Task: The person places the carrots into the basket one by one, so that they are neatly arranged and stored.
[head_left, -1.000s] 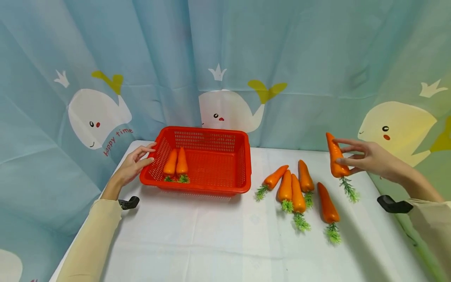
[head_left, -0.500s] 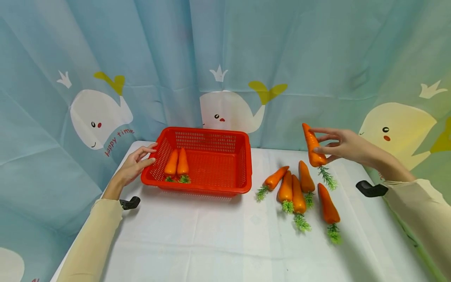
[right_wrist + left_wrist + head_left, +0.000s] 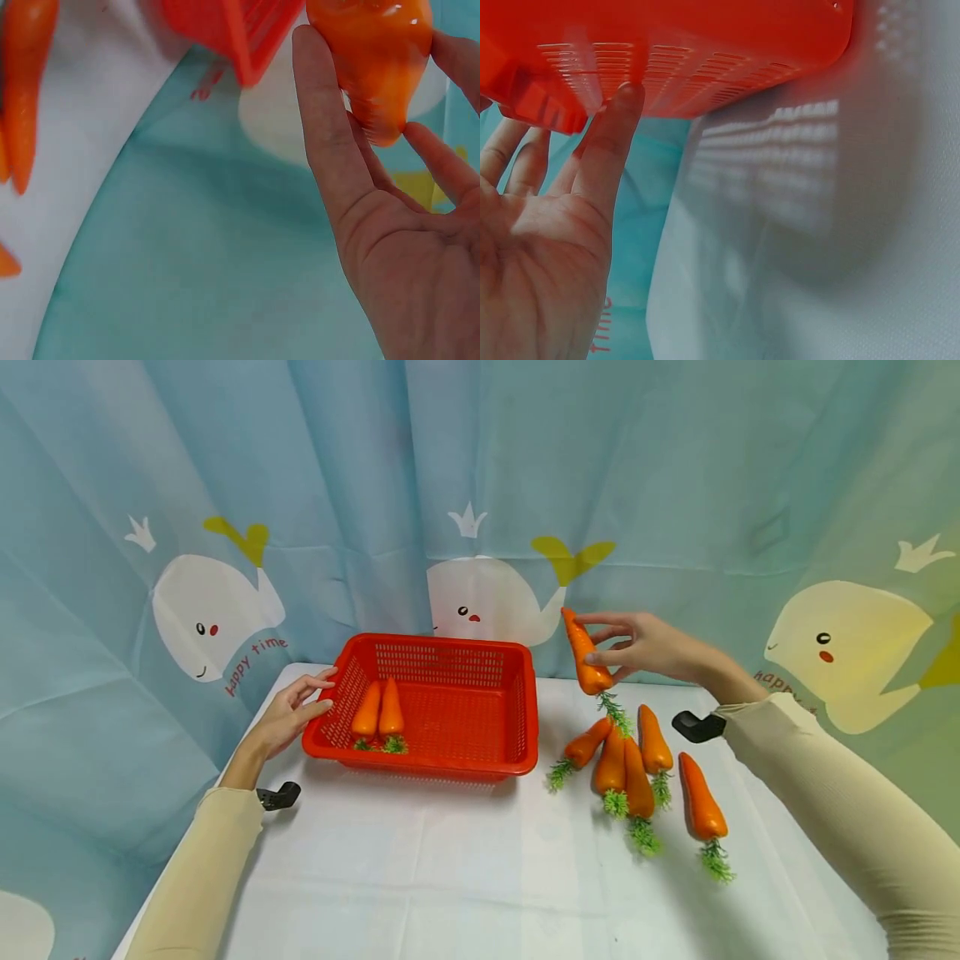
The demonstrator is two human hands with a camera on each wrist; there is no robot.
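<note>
Leftward since the earlier frame, the right hand (image 3: 643, 647) pinches an orange plastic carrot (image 3: 587, 653) beside the red slotted basket (image 3: 442, 760), which the flat-fingered left hand (image 3: 288, 714) steadies; lowering inside seems next.

Basket (image 3: 450, 760) left of frame centre, on the table (image 3: 450, 877). Two carrots (image 3: 378, 710) side by side in its left part, leaves toward the near wall. Left hand (image 3: 288, 714) against the basket's left wall. Five carrots (image 3: 637, 768) right of the basket on the table, tips toward the back. Above them, just right of the basket's far right corner, one carrot (image 3: 587, 656) held off the table by the right hand (image 3: 648, 647), tip up. Curtain (image 3: 480, 485) behind everything.
</note>
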